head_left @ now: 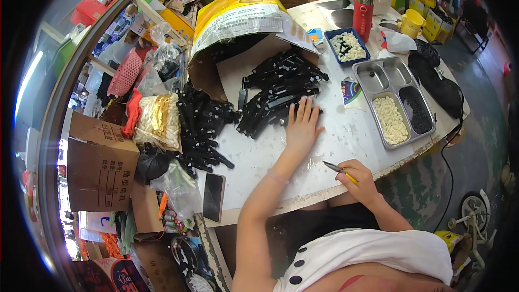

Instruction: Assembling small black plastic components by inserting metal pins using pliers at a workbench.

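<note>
My left hand [303, 130] lies with its fingers stretched out at the near right edge of a pile of slim black plastic parts [275, 94]. Its fingertips touch the nearest parts. In my right hand [361, 181] is a small pair of pointed pliers [346, 174] with a yellow handle and dark jaws, tip toward the left. The pliers are held just above the white tabletop [259, 176], close to its front edge. A second heap of black parts [203, 119] lies left of the first.
A torn carton [238, 13] stands open behind the pile. To the right are a metal compartment tray [382, 138] with white and black pieces, a blue tray [367, 57], and a red flask [363, 16]. A phone [214, 197] lies at the left front, beside bags and boxes.
</note>
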`<state>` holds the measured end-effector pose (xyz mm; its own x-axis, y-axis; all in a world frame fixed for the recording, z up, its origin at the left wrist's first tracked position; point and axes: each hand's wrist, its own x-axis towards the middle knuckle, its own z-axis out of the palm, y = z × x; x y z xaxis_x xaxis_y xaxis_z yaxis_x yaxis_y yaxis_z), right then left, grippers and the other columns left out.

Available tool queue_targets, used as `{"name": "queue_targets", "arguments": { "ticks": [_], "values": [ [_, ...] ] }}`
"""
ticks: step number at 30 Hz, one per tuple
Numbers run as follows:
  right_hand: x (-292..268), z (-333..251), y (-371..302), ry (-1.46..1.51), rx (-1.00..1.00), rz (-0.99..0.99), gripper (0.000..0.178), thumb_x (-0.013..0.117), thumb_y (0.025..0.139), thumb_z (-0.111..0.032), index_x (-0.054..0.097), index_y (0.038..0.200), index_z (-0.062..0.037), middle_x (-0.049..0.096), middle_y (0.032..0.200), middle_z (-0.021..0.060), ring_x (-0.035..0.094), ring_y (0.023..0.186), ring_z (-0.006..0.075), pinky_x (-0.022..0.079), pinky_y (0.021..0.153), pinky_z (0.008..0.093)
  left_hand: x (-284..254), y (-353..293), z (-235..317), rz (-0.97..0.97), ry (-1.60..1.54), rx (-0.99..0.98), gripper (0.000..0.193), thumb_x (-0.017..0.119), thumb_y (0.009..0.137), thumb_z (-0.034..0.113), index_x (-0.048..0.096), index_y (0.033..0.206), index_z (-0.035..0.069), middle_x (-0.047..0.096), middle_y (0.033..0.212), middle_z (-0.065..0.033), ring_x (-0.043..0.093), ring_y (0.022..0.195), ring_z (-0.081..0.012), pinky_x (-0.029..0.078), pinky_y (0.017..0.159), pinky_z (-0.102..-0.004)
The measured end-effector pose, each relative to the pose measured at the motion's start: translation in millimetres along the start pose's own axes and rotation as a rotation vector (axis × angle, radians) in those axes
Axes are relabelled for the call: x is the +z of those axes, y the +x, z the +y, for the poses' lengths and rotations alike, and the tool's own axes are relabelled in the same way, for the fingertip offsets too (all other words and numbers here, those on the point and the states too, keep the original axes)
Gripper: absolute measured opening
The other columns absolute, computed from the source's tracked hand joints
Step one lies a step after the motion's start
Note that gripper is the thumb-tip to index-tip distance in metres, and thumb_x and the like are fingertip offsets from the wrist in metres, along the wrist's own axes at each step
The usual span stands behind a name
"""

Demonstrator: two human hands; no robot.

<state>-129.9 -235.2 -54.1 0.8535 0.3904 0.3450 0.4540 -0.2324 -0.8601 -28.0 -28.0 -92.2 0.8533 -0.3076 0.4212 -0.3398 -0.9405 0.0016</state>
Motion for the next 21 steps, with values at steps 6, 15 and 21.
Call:
{"name": "queue_targets", "arguments": {
  "ticks": [6, 15, 21],
  "values": [
    [-0.9, 4.0, 7.5, 0.021, 0.055, 0.011, 0.017, 0.061, 0.085, -0.012, 0.064, 0.075, 0.0011, 0.063, 0.089, 0.0125, 0.059, 0.082, 0.0257, 0.046, 0.072, 0.0315, -15.0, -37.5, 16.6, -0.024, 0.022, 0.077, 0.039, 0.064, 0.076, 0.017, 0.058, 0.113, 0.006, 0.059, 0.098, -0.0068, 0.054, 0.095, -0.0233, 0.041, 0.090, -0.0376],
    [-0.3, 13.5, 20.4, -0.242, 0.104, 0.137, 0.021, 0.061, 0.086, -0.016, 0.063, 0.083, 0.0043, 0.062, 0.094, 0.0161, 0.058, 0.087, 0.0313, 0.046, 0.075, 0.0365, -60.7, -40.2, 40.9, 0.180, -0.575, -0.249, 0.032, 0.070, 0.077, 0.012, 0.061, 0.108, 0.007, 0.061, 0.080, -0.0081, 0.055, 0.064, -0.0230, 0.045, 0.056, -0.0327],
    [9.6, -2.3, 26.1, -0.094, 0.141, 0.091, 0.023, 0.060, 0.088, -0.017, 0.061, 0.083, 0.0057, 0.061, 0.091, 0.0165, 0.058, 0.079, 0.0329, 0.047, 0.070, 0.0374, -79.5, -47.2, 47.1, 0.290, -0.361, -0.187, 0.030, 0.070, 0.077, 0.013, 0.063, 0.105, 0.006, 0.059, 0.076, -0.0079, 0.055, 0.063, -0.0234, 0.044, 0.056, -0.0329]
  ]
}}
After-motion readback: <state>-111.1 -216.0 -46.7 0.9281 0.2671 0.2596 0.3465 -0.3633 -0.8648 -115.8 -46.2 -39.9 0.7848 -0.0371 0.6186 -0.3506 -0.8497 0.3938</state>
